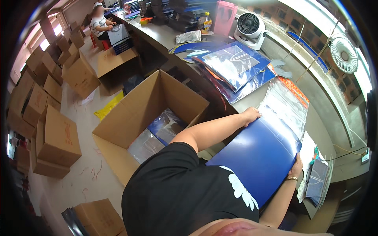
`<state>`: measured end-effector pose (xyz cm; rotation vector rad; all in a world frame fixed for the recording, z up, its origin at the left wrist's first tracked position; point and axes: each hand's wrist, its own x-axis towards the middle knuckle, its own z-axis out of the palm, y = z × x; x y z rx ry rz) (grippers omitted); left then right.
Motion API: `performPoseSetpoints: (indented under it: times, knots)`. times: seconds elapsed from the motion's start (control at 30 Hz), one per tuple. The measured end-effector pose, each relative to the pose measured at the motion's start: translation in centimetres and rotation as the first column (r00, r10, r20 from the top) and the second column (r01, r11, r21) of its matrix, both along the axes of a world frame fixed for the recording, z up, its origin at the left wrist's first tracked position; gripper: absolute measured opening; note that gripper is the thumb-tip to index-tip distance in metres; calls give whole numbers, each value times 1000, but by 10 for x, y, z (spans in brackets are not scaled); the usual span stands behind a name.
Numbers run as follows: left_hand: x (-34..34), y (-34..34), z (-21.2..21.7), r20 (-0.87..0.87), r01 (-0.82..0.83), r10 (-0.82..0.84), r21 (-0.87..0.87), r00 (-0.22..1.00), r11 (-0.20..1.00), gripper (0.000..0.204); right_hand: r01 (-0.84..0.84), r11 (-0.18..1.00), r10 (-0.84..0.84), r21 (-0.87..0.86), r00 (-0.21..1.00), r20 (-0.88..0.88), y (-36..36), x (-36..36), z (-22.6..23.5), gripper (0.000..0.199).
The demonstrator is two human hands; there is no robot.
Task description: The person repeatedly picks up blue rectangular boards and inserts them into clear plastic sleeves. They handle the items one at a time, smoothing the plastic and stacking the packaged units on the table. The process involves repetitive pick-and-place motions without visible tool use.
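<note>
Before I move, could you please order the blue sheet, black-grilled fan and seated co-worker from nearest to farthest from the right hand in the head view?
1. Blue sheet, held at its edge by the right hand
2. Black-grilled fan, toward upper right
3. Seated co-worker, far upper left

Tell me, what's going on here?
A person's left hand and right hand hold opposite edges of a large blue sheet. Its far end meets a clear plastic sleeve; how far inside, if at all, is hard to tell. Beside the person, an open cardboard box holds plastic-wrapped pieces, and wrapped blue pieces lie on the table.
</note>
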<state>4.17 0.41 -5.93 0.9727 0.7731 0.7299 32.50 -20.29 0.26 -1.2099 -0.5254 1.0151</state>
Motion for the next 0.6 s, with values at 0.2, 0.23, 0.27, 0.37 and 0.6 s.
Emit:
performPoseSetpoints:
  times: [0.2,0.23,0.27,0.37,0.6]
  knots:
    - [-17,-10,3,168,86,-50,-216,985,973,18,-9,997,18,-75,993,118,-23,-5,-4,25]
    - [-22,-13,8,189,107,-59,-253,980,962,18,-19,998,23,-54,997,77,-26,-8,-3,25]
    - [-22,-12,6,220,115,-45,-318,975,941,20,-27,999,28,-33,999,35,-28,-12,-3,25]
    - [-22,-15,11,195,28,25,-264,980,964,22,4,999,-1,34,995,-100,-18,-36,22,25]
    - [-18,-5,27,-33,-228,241,220,970,949,25,-111,987,112,116,994,-5,-3,-6,16,26]
